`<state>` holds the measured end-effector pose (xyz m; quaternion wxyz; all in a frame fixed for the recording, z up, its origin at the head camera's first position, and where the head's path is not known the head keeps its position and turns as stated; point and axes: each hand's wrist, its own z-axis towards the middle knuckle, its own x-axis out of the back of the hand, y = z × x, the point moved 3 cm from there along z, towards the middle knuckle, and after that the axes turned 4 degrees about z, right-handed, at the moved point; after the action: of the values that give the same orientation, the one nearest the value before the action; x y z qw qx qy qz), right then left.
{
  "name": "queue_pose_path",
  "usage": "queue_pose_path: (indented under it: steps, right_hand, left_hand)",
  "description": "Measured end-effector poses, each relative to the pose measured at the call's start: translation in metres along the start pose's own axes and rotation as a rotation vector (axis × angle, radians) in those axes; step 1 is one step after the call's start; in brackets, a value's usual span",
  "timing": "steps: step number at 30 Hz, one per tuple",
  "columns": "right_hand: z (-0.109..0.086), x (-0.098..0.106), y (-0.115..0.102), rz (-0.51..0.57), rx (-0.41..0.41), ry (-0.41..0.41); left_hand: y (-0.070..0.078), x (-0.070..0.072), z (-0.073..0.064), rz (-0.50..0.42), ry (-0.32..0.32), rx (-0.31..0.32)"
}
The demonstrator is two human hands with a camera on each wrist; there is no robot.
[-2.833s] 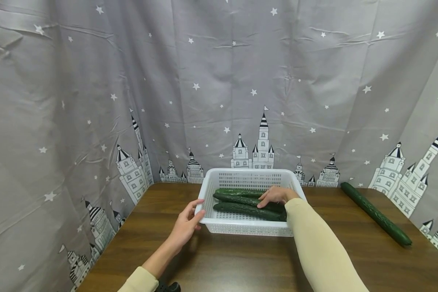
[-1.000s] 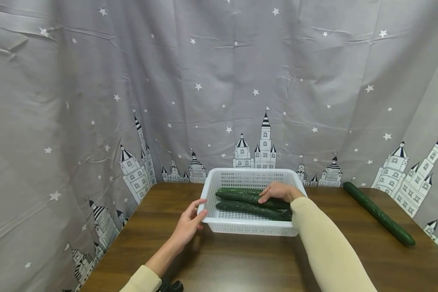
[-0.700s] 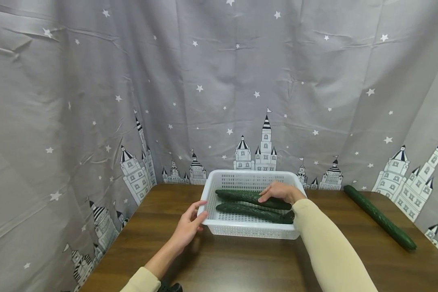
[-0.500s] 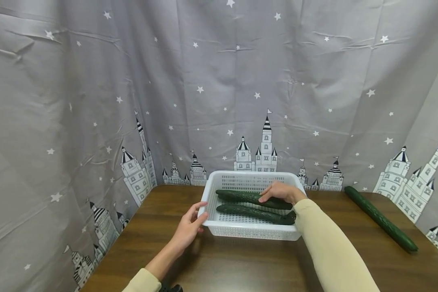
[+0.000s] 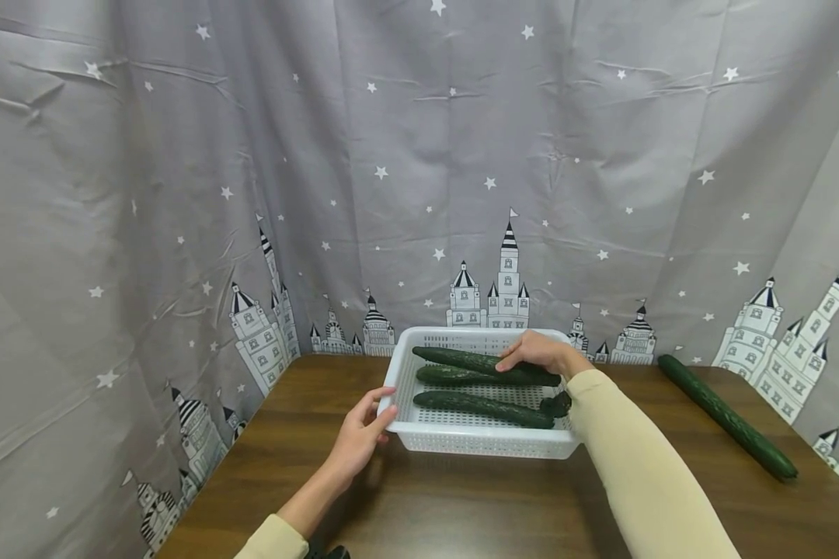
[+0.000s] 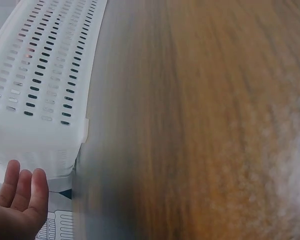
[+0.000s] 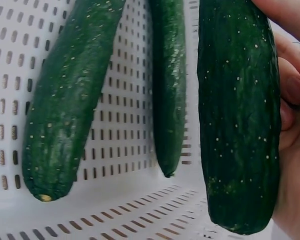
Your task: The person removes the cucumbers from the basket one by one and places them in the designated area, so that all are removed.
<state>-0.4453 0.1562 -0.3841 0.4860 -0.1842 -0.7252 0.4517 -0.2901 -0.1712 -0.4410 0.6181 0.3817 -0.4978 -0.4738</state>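
In the head view a white perforated plastic basket point(image 5: 489, 442) stands on the wooden table. My left hand point(image 5: 358, 431) grips its left edge, thumb at the rim; the left wrist view shows several fingers point(image 6: 38, 195) against the outer wall. Inside, my right hand point(image 5: 537, 353) holds a dark green cucumber point(image 5: 454, 358) by its right part, raised above the others. Just in front of it, partly covered, lies a second cucumber point(image 5: 447, 377). A third cucumber point(image 5: 478, 406) lies nearer the front wall. The right wrist view shows the held cucumber point(image 7: 240, 120) against the palm.
Another cucumber point(image 5: 727, 418) lies slantwise on the table point(image 5: 475, 505) to the right of the basket. A grey curtain point(image 5: 419, 171) with stars and castles hangs right behind the table. Something black point(image 5: 337, 552) shows at the bottom edge, by the left sleeve.
My right hand has risen a little with its cucumber, and the second cucumber behind the front one has come into sight. My left hand has stayed at the basket's left edge.
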Motion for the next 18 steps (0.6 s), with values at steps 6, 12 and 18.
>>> queue_pose_path:
  steps: [6,12,18]
  right_hand:
    - [-0.001,0.008,-0.01,-0.004,0.023,0.016]
    - [-0.004,0.017,-0.012,-0.021,0.044,0.024]
    - [-0.009,0.025,-0.013,-0.034,0.042,0.033]
  left_hand:
    - [-0.002,-0.002,0.001,0.004,0.015,-0.013]
    - [-0.002,-0.002,0.002,0.006,0.014,-0.016]
    - [0.0,0.0,-0.001,0.0,0.001,-0.01]
